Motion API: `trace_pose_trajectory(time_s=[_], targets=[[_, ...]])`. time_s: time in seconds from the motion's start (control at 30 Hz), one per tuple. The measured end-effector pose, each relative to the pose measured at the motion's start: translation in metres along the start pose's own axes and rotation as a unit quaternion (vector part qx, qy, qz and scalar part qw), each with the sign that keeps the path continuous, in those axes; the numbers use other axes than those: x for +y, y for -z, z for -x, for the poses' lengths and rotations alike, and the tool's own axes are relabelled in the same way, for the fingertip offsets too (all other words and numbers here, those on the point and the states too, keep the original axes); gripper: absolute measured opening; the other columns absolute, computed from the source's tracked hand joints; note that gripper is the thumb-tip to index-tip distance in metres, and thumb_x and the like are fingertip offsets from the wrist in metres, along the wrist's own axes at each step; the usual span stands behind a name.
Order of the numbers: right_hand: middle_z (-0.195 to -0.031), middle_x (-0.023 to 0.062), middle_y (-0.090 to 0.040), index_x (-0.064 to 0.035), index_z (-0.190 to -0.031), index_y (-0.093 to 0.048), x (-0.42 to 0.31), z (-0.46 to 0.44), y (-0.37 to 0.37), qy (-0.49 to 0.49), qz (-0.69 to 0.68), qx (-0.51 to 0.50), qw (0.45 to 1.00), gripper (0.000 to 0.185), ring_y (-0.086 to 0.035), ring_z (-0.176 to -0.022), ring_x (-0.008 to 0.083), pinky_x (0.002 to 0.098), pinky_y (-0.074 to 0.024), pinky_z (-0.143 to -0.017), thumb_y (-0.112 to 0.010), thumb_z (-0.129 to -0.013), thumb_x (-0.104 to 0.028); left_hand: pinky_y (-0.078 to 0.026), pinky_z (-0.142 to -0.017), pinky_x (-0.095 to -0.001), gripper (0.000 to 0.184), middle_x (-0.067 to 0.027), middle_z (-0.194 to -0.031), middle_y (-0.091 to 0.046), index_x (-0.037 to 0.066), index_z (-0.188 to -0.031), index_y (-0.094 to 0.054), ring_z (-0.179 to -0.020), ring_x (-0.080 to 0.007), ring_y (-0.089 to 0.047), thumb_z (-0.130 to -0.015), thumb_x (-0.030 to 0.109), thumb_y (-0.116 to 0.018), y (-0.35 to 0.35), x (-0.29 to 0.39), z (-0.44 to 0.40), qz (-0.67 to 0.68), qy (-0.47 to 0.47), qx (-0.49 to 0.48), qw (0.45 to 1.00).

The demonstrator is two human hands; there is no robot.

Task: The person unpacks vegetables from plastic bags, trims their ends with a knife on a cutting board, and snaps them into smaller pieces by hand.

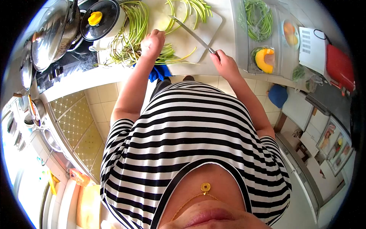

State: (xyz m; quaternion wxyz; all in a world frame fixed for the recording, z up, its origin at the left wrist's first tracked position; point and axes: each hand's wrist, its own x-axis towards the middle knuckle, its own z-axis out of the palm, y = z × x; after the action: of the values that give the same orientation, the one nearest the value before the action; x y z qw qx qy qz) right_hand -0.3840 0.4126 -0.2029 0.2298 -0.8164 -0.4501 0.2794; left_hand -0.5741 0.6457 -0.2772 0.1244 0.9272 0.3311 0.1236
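In the head view, my right hand (225, 64) is closed round the dark handle of a knife (193, 34), whose blade points up and left over the white cutting board (212, 28). My left hand (153, 42) rests on a bunch of long green stems (135, 19) left of the board, its fingers curled; what they hold, if anything, is hidden. Tangled stem ends (124, 49) lie beside that hand. More cut green stems (196, 11) lie at the board's top. A blue cloth (159, 72) hangs at the counter edge below the left hand.
At the left are a black-lidded pot (108, 28) with a yellow knob and a large lidded pan (51, 38). Right of the board, the sink area (280, 57) holds bagged greens (259, 21), pumpkin (264, 61) and a bowl (290, 33). A red appliance (339, 66) stands far right.
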Motion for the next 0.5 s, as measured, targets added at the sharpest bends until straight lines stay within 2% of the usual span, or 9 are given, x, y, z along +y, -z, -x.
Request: trace_pose_trajectory(time_s=[0.1,0.23,0.3,0.5], targets=[[-0.070,0.0179,-0.061,-0.0035,-0.084,-0.051,0.003,-0.003,-0.001,0.007,0.005,-0.001,1.000,0.035,-0.059,-0.066,0.0396,0.0468,-0.0439,-0.058,-0.052,-0.091,-0.038,-0.052,-0.069,-0.0342,0.015,-0.0035,-0.091,-0.063,0.016,-0.093,-0.067,-0.081,-0.0248,-0.064,-0.085,0.026,-0.059,0.000,0.002,-0.003,-0.027,0.027,-0.037,0.999],[-0.069,0.0177,-0.061,-0.0038,-0.083,-0.050,0.003,-0.005,-0.001,0.018,0.013,0.002,1.000,0.035,-0.059,-0.065,0.0400,0.0471,-0.0440,-0.057,-0.052,-0.091,-0.038,-0.052,-0.066,-0.0351,0.015,-0.0035,-0.089,-0.064,0.016,-0.089,-0.067,-0.078,-0.0254,-0.064,-0.085,0.027,-0.058,0.000,0.005,-0.005,-0.025,0.046,-0.024,0.998],[-0.067,0.0168,-0.059,-0.0032,-0.089,-0.052,0.006,-0.007,-0.003,0.041,0.037,0.010,0.998,0.030,-0.057,-0.063,0.0381,0.0444,-0.0430,-0.056,-0.054,-0.092,-0.033,-0.052,-0.065,-0.0355,0.015,-0.0035,-0.089,-0.064,0.016,-0.089,-0.067,-0.078,-0.0256,-0.064,-0.085,0.028,-0.058,0.001,0.006,-0.006,-0.029,0.063,-0.025,0.997],[-0.070,0.0176,-0.060,-0.0049,-0.088,-0.051,0.006,-0.018,0.001,0.049,0.063,-0.009,0.997,0.031,-0.057,-0.065,0.0399,0.0464,-0.0431,-0.056,-0.052,-0.092,-0.036,-0.052,-0.064,-0.0369,0.015,-0.0049,-0.088,-0.063,0.016,-0.089,-0.067,-0.074,-0.0269,-0.064,-0.084,0.027,-0.060,0.002,0.004,-0.005,0.002,0.053,0.020,0.998]])
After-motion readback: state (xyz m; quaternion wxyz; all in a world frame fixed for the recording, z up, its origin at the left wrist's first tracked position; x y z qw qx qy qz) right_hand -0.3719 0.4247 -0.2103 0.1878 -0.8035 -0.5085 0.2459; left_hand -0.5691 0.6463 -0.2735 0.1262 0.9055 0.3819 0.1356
